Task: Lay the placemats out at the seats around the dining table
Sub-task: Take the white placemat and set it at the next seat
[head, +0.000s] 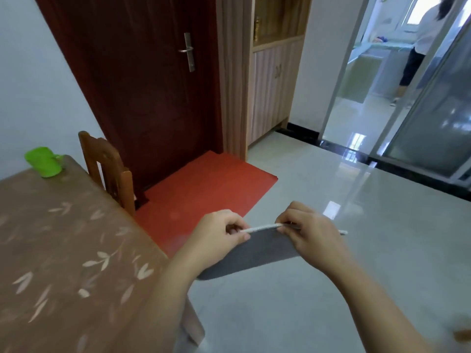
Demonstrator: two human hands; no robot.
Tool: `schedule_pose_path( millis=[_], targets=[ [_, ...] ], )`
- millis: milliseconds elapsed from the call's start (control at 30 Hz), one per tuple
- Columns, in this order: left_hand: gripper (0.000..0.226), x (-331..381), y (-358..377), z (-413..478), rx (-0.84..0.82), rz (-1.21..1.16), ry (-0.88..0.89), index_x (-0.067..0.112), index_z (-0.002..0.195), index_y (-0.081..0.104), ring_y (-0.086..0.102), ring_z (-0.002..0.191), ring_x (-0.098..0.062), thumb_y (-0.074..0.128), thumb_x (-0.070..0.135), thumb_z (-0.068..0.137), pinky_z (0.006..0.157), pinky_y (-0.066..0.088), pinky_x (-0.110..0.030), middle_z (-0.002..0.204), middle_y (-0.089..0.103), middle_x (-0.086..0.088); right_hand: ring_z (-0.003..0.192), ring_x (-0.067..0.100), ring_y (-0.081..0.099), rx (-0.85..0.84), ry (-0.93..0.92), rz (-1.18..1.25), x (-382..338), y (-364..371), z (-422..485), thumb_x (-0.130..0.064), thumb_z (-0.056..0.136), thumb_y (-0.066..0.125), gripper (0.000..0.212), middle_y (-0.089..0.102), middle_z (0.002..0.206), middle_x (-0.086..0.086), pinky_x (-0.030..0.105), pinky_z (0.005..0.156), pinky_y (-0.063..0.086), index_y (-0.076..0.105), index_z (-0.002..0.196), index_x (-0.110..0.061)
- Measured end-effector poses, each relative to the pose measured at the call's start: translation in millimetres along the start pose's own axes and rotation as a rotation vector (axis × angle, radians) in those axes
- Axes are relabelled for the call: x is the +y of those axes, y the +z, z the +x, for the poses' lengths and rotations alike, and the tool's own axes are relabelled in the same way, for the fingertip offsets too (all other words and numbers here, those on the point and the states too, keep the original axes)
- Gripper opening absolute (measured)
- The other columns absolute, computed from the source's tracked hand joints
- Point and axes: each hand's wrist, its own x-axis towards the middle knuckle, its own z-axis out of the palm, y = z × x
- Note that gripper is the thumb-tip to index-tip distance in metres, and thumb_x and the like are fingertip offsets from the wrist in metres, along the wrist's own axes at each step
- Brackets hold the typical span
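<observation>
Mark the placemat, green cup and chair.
placemat [257, 253]: head view, grey face below the white edge.
green cup [43, 163]: head view, side wall.
chair [112, 161]: head view, wooden backrest.

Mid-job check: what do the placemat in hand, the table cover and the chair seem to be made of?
The placemat: grey and matte, sagging in a curve between the left hand and right hand; likely felt or soft fabric, with a pale speckled edge. The table cover: brown leaf print, faint sheen, draped corner; probably vinyl. The chair: reddish-brown wood, varnished gloss.
</observation>
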Motion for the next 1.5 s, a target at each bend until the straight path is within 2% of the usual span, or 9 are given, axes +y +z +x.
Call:
schedule_pose_path(
  millis=[133, 233, 367, 467, 800, 967, 1267, 1400, 1500],
  targets=[
    [0.018, -1, 4, 52, 0.073, -0.011, 0.000, 0.030, 0.077, 0.066, 0.052, 0.073, 0.001, 0.066, 0.012, 0.076, 0.064, 0.038, -0.008, 0.080, 0.061, 0.009, 0.083, 0.015, 0.055, 0.020, -0.008, 0.007, 35, -7, 58, -0.012, 0.082, 0.060, 0.004, 0.060, 0.085, -0.002, 0.038, 0.068, 0.048, 0.063, 0.079, -0.014],
    [0.021, -11, -4, 87, 0.132, 0.024, -0.021, 0.031, 0.077, 0.066, 0.051, 0.076, 0.004, 0.065, 0.011, 0.076, 0.065, 0.035, -0.004, 0.078, 0.060, 0.011, 0.086, 0.014, 0.054, -0.010, -0.066, -0.003, 52, 2, 101, -0.015, 0.083, 0.059, 0.004, 0.060, 0.088, -0.003, 0.032, 0.067, 0.045, 0.062, 0.081, -0.014],
    [0.013, -30, -19, 139, 0.225, 0.141, -0.027, 0.031, 0.081, 0.065, 0.052, 0.077, -0.001, 0.063, 0.019, 0.080, 0.067, 0.039, -0.017, 0.079, 0.058, 0.014, 0.080, 0.009, 0.048, -0.015, -0.128, -0.028, 71, 17, 165, -0.016, 0.083, 0.059, 0.003, 0.057, 0.086, -0.007, 0.013, 0.053, 0.030, 0.061, 0.080, -0.015],
    [0.008, -52, -33, 181, 0.287, 0.193, -0.043, 0.030, 0.083, 0.065, 0.052, 0.080, -0.006, 0.061, 0.023, 0.081, 0.069, 0.041, -0.028, 0.081, 0.056, 0.015, 0.075, 0.005, 0.043, -0.044, -0.166, -0.019, 81, 32, 220, -0.015, 0.081, 0.062, 0.004, 0.049, 0.080, -0.013, 0.006, 0.054, 0.027, 0.061, 0.077, -0.016],
    [0.010, -150, -141, 291, 0.485, 0.076, -0.209, 0.027, 0.073, 0.065, 0.054, 0.076, -0.002, 0.066, 0.018, 0.078, 0.071, 0.043, -0.026, 0.077, 0.061, 0.009, 0.086, 0.014, 0.054, -0.187, -0.405, 0.068, 40, 102, 438, -0.015, 0.081, 0.062, 0.003, 0.058, 0.086, -0.006, 0.029, 0.068, 0.043, 0.063, 0.080, -0.017],
    [0.005, -176, -193, 308, 0.592, 0.181, -0.266, 0.022, 0.076, 0.066, 0.054, 0.072, -0.004, 0.067, 0.016, 0.077, 0.066, 0.035, -0.007, 0.078, 0.062, 0.007, 0.086, 0.014, 0.053, -0.216, -0.534, 0.149, 5, 131, 508, -0.013, 0.081, 0.062, 0.003, 0.060, 0.087, -0.002, 0.027, 0.070, 0.042, 0.064, 0.082, -0.015],
    [0.009, -202, -262, 323, 0.818, 0.320, -0.449, 0.023, 0.071, 0.067, 0.058, 0.074, -0.011, 0.071, 0.015, 0.074, 0.070, 0.045, -0.031, 0.072, 0.061, 0.011, 0.080, 0.012, 0.056, -0.361, -0.806, 0.342, -57, 183, 616, -0.014, 0.081, 0.063, 0.005, 0.060, 0.084, -0.005, 0.036, 0.070, 0.049, 0.066, 0.082, -0.018],
    [0.009, -206, -290, 337, 0.920, 0.391, -0.543, 0.024, 0.072, 0.068, 0.055, 0.073, -0.005, 0.071, 0.016, 0.075, 0.068, 0.039, -0.020, 0.072, 0.061, 0.015, 0.080, 0.013, 0.057, -0.429, -0.945, 0.420, -83, 197, 663, -0.013, 0.081, 0.064, 0.004, 0.060, 0.082, -0.002, 0.037, 0.071, 0.049, 0.067, 0.082, -0.016],
    [0.004, -206, -308, 345, 0.982, 0.562, -0.605, 0.021, 0.076, 0.066, 0.055, 0.078, -0.010, 0.067, 0.017, 0.078, 0.067, 0.040, -0.026, 0.081, 0.064, 0.009, 0.079, 0.015, 0.057, -0.471, -1.059, 0.454, -107, 205, 695, -0.011, 0.080, 0.064, 0.003, 0.060, 0.081, -0.001, 0.037, 0.071, 0.048, 0.067, 0.082, -0.013]
  ],
)
